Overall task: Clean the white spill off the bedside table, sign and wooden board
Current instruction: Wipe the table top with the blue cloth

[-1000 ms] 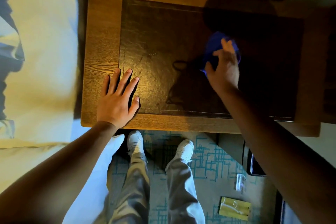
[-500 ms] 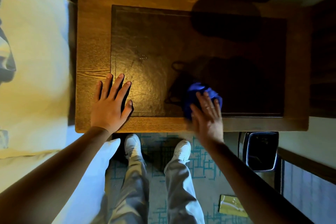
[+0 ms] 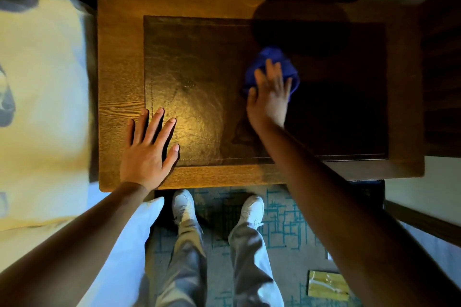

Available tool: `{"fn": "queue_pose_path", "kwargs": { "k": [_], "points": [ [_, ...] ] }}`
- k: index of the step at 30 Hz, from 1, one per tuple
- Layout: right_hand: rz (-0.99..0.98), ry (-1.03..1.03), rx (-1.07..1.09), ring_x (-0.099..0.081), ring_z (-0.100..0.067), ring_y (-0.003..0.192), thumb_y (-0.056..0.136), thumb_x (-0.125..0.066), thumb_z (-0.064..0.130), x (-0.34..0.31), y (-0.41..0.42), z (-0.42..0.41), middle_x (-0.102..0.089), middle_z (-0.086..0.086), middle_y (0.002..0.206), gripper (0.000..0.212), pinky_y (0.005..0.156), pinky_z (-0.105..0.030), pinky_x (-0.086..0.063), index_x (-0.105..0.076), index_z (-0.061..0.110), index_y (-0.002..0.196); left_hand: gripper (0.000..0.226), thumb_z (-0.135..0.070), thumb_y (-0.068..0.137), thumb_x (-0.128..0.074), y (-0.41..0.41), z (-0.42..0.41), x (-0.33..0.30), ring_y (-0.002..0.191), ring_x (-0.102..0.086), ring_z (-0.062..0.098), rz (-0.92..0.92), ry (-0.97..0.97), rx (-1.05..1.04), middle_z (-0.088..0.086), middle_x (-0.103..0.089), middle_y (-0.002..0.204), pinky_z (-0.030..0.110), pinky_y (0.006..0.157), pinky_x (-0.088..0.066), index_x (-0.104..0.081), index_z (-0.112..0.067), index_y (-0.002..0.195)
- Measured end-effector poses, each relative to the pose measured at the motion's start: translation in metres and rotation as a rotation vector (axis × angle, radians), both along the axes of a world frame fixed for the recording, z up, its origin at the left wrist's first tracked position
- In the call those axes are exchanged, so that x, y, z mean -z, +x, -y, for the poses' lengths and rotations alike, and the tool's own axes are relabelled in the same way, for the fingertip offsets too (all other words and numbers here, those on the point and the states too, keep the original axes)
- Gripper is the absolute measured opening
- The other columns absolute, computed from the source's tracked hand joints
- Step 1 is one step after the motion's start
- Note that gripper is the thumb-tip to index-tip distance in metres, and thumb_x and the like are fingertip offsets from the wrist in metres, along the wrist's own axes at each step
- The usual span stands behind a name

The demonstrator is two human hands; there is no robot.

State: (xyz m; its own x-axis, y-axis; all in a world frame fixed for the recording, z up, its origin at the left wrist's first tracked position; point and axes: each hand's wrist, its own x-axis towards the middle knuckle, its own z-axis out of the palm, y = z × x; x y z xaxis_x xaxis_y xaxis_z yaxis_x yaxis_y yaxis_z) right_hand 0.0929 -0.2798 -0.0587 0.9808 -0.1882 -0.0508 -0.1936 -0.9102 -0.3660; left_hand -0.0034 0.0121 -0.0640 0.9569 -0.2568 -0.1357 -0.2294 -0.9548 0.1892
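The wooden bedside table (image 3: 119, 57) fills the upper middle, with a dark textured inset top (image 3: 199, 57). My right hand (image 3: 270, 97) presses a bunched blue cloth (image 3: 272, 57) flat against the inset, right of its centre, fingers extended and blurred by motion. My left hand (image 3: 147, 149) rests flat, fingers spread, across the inset's front-left corner and the wooden rim. A faint whitish speck (image 3: 188, 83) shows on the lit part of the inset. The right half of the table lies in deep shadow.
A bed with a pale pillow (image 3: 40, 107) borders the table's left side. My legs and white shoes (image 3: 183, 204) stand on patterned carpet (image 3: 282, 229) before the table. A yellow flat object (image 3: 326, 284) lies on the floor at lower right. A wooden wall panel runs behind the table.
My right hand has swept the blue cloth from the table's front edge back toward the middle right of the inset. The left hand has stayed planted.
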Motion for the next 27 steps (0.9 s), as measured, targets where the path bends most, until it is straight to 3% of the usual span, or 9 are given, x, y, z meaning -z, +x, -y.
{"fn": "queue_pose_path", "kwargs": {
  "k": [7, 12, 17, 20, 22, 24, 26, 27],
  "points": [
    [0.021, 0.091, -0.376, -0.046, -0.034, 0.14, 0.075, -0.063, 0.004, -0.006, -0.109, -0.021, -0.055, -0.011, 0.146, 0.044, 0.113, -0.06, -0.034, -0.071, 0.018, 0.117, 0.061, -0.049, 0.1, -0.035, 0.001, -0.001, -0.002, 0.157, -0.013, 0.037, -0.029, 0.022, 0.004, 0.007, -0.021, 0.169, 0.057, 0.126, -0.013, -0.038, -0.023, 0.155],
    [0.022, 0.075, -0.382, -0.059, -0.031, 0.121, 0.07, -0.07, 0.007, -0.022, -0.161, -0.007, -0.066, -0.004, 0.131, 0.033, 0.091, -0.047, -0.049, -0.075, 0.02, 0.099, 0.06, -0.05, 0.101, -0.03, 0.0, 0.0, -0.002, 0.158, -0.008, 0.035, -0.058, -0.013, -0.007, 0.005, -0.018, 0.17, 0.057, 0.126, -0.011, -0.034, -0.027, 0.157],
    [-0.03, 0.163, -0.327, -0.061, -0.031, 0.104, 0.078, -0.056, 0.014, -0.036, -0.172, 0.003, -0.068, 0.001, 0.117, 0.025, 0.078, -0.041, -0.053, -0.073, 0.021, 0.094, 0.059, -0.05, 0.103, -0.027, 0.002, -0.002, -0.006, 0.158, -0.006, 0.036, -0.109, 0.001, 0.024, 0.007, -0.015, 0.17, 0.059, 0.125, -0.011, -0.03, -0.029, 0.159],
    [-0.052, 0.291, -0.208, -0.061, -0.027, 0.098, 0.077, -0.064, 0.007, -0.051, -0.177, 0.013, -0.067, -0.002, 0.11, 0.023, 0.079, -0.029, -0.049, -0.07, 0.015, 0.098, 0.06, -0.051, 0.099, -0.031, 0.003, 0.012, -0.021, 0.155, -0.013, 0.042, -0.141, 0.037, 0.036, 0.015, -0.021, 0.168, 0.065, 0.122, -0.016, -0.038, -0.03, 0.154],
    [-0.068, 0.379, -0.041, -0.061, -0.021, 0.094, 0.075, -0.069, 0.007, -0.067, -0.183, 0.025, -0.065, -0.002, 0.106, 0.03, 0.077, -0.023, -0.044, -0.064, 0.015, 0.104, 0.058, -0.051, 0.095, -0.04, -0.005, 0.04, -0.034, 0.155, -0.014, 0.042, -0.11, 0.034, 0.167, 0.018, -0.025, 0.165, 0.066, 0.122, -0.015, -0.044, -0.031, 0.15],
    [-0.107, 0.478, 0.192, -0.063, -0.009, 0.088, 0.076, -0.072, 0.007, -0.083, -0.192, 0.041, -0.067, 0.005, 0.103, 0.042, 0.073, -0.017, -0.047, -0.058, 0.021, 0.112, 0.061, -0.05, 0.093, -0.047, -0.019, 0.079, -0.046, 0.156, -0.012, 0.04, -0.078, -0.021, 0.299, 0.015, -0.024, 0.166, 0.063, 0.124, -0.013, -0.041, -0.031, 0.151],
    [-0.143, 0.554, 0.37, -0.064, 0.004, 0.086, 0.076, -0.072, 0.009, -0.095, -0.204, 0.065, -0.069, 0.013, 0.102, 0.051, 0.069, -0.005, -0.044, -0.055, 0.032, 0.119, 0.06, -0.049, 0.094, -0.045, -0.026, 0.118, -0.052, 0.156, -0.014, 0.04, -0.066, -0.117, 0.361, 0.013, -0.026, 0.166, 0.06, 0.125, -0.014, -0.042, -0.03, 0.151],
    [-0.154, 0.572, 0.42, -0.064, 0.005, 0.087, 0.076, -0.071, 0.016, -0.099, -0.212, 0.079, -0.069, 0.015, 0.101, 0.052, 0.07, -0.005, -0.044, -0.055, 0.04, 0.119, 0.058, -0.05, 0.096, -0.041, -0.026, 0.138, -0.053, 0.155, -0.015, 0.041, -0.077, -0.17, 0.382, 0.013, -0.027, 0.166, 0.059, 0.124, -0.015, -0.045, -0.03, 0.15]
  ]
}}
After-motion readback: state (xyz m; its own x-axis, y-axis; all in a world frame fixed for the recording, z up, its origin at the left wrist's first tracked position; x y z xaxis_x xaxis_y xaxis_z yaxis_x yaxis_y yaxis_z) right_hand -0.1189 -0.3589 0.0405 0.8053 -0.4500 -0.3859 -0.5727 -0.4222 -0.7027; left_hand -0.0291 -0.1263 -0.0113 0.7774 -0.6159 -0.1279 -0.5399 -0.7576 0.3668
